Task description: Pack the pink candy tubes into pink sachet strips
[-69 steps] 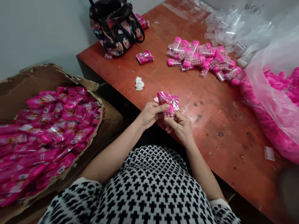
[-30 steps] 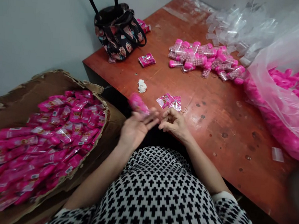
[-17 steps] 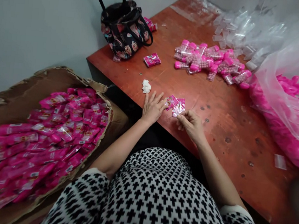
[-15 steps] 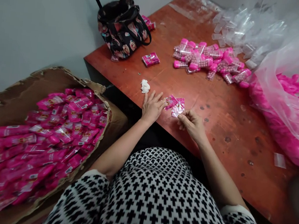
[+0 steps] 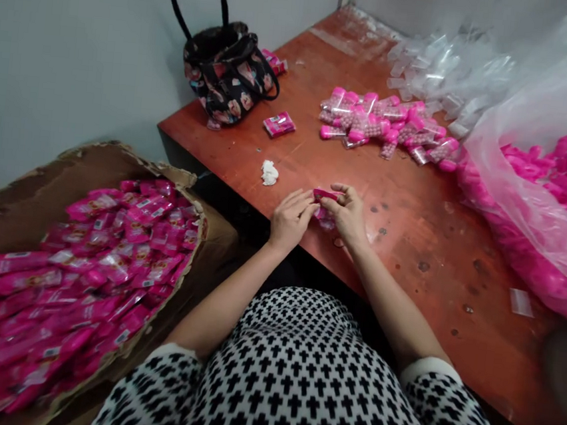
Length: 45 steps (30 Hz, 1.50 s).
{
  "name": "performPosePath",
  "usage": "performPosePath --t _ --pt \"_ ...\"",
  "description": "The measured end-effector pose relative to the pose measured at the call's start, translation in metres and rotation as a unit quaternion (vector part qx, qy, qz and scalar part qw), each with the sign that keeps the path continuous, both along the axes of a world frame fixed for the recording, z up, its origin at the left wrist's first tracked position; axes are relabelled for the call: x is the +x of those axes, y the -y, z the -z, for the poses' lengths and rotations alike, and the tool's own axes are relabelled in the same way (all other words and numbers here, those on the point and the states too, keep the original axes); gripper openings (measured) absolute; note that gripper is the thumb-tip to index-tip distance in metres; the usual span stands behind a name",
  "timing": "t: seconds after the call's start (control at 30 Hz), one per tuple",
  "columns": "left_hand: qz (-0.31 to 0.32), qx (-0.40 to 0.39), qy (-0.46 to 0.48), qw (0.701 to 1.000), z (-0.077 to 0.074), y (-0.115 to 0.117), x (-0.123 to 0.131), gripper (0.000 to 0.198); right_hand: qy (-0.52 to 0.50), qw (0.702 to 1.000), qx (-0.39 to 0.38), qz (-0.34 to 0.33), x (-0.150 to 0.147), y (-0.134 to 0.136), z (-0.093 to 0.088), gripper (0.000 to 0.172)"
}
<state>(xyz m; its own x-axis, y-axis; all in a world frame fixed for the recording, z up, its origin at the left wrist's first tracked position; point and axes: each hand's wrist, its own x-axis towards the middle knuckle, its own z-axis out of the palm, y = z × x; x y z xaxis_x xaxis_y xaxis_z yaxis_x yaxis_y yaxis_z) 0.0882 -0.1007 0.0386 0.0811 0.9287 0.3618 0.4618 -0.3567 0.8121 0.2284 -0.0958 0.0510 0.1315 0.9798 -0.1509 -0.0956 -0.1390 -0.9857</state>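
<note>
Close to the table's near edge, my left hand [image 5: 291, 221] and my right hand [image 5: 349, 213] meet around a pink printed plastic wrapper [image 5: 324, 194]. Fingertips of both hands pinch it from either side, and it is raised off the wood. Beneath it, partly covered by my fingers, lies more shiny pink wrapper [image 5: 325, 221]. A crumpled white lump [image 5: 269, 173] rests just beyond my left hand. Farther back is a small stack of pink wrappers [image 5: 278, 124].
Pink-capped tubes of beads [image 5: 387, 122] lie heaped on the reddish table [image 5: 414, 212]. Behind are clear empty tubes [image 5: 437, 70]; a plastic bag of pink caps [image 5: 528, 216] sits right. At left stand a floral handbag [image 5: 231, 80] and a carton [image 5: 196, 231] of wrapped packs.
My right hand has moved left and up to my left hand. The wrapper that lay flat is now lifted between my fingers. My left fingers, spread before, have closed. The view has shifted slightly.
</note>
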Motion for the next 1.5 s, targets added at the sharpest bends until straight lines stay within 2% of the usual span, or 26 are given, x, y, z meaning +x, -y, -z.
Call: performPosePath --t 0.1,0.17,0.23,0.3,0.37,0.43,0.53,0.6,0.67,0.77,0.87,0.97,1.1,1.2,1.3,1.37,1.43,1.5 --pt "0.017 -0.148 0.114 0.982 -0.014 -0.003 -0.001 0.036 -0.004 0.999 0.018 -0.048 0.008 0.0 -0.008 0.039" --pt "0.063 -0.26 0.186 0.946 -0.017 -0.008 0.002 0.034 0.021 0.996 0.032 -0.083 0.015 0.002 -0.012 0.038" --pt "0.095 -0.339 0.239 0.905 -0.017 -0.012 0.009 0.035 0.067 0.992 0.038 -0.101 0.022 0.003 -0.014 0.035" --pt "0.095 -0.372 0.272 0.882 -0.018 -0.012 0.015 0.034 0.125 0.983 0.038 -0.126 0.035 -0.002 -0.015 0.029" --pt "0.077 -0.376 0.292 0.876 -0.019 -0.011 0.019 0.032 0.217 0.968 0.054 -0.116 0.059 -0.016 -0.018 0.025" --pt "0.051 -0.377 0.297 0.876 -0.02 -0.01 0.02 0.029 0.352 0.932 0.084 -0.028 0.096 -0.042 -0.025 0.026" --pt "0.013 -0.394 0.293 0.871 -0.02 -0.011 0.015 0.027 0.519 0.84 0.079 0.136 0.166 -0.1 -0.039 0.036" --pt "-0.008 -0.407 0.29 0.866 -0.018 -0.014 0.01 0.029 0.582 0.796 0.04 0.162 0.21 -0.139 -0.046 0.046" --pt "-0.027 -0.42 0.291 0.859 -0.017 -0.018 0.004 0.03 0.603 0.784 0.006 0.147 0.244 -0.171 -0.05 0.058" --pt "-0.052 -0.446 0.308 0.839 -0.018 -0.021 -0.003 0.032 0.584 0.806 -0.057 0.08 0.27 -0.197 -0.045 0.068" --pt "-0.076 -0.463 0.33 0.819 -0.02 -0.022 -0.008 0.034 0.556 0.826 -0.088 0.03 0.273 -0.198 -0.035 0.07" --pt "-0.088 -0.466 0.339 0.813 -0.02 -0.022 -0.011 0.034 0.56 0.826 -0.065 0.014 0.259 -0.185 -0.025 0.07" --pt "-0.101 -0.454 0.343 0.817 -0.018 -0.024 -0.009 0.032 0.575 0.817 -0.017 0.02 0.222 -0.16 -0.015 0.067" --pt "-0.099 -0.437 0.348 0.823 -0.018 -0.024 -0.006 0.031 0.571 0.82 -0.013 0.029 0.188 -0.142 -0.008 0.063" --pt "-0.091 -0.419 0.365 0.826 -0.018 -0.023 -0.005 0.029 0.54 0.841 0.013 -0.016 0.161 -0.122 -0.008 0.061" --pt "-0.09 -0.41 0.378 0.825 -0.018 -0.021 -0.005 0.027 0.531 0.844 0.054 -0.051 0.153 -0.107 -0.014 0.057" --pt "-0.093 -0.411 0.386 0.821 -0.018 -0.021 -0.006 0.027 0.556 0.828 0.069 -0.023 0.158 -0.093 -0.025 0.052" --pt "-0.1 -0.414 0.393 0.815 -0.018 -0.021 -0.006 0.028 0.611 0.788 0.016 0.077 0.173 -0.083 -0.037 0.046"
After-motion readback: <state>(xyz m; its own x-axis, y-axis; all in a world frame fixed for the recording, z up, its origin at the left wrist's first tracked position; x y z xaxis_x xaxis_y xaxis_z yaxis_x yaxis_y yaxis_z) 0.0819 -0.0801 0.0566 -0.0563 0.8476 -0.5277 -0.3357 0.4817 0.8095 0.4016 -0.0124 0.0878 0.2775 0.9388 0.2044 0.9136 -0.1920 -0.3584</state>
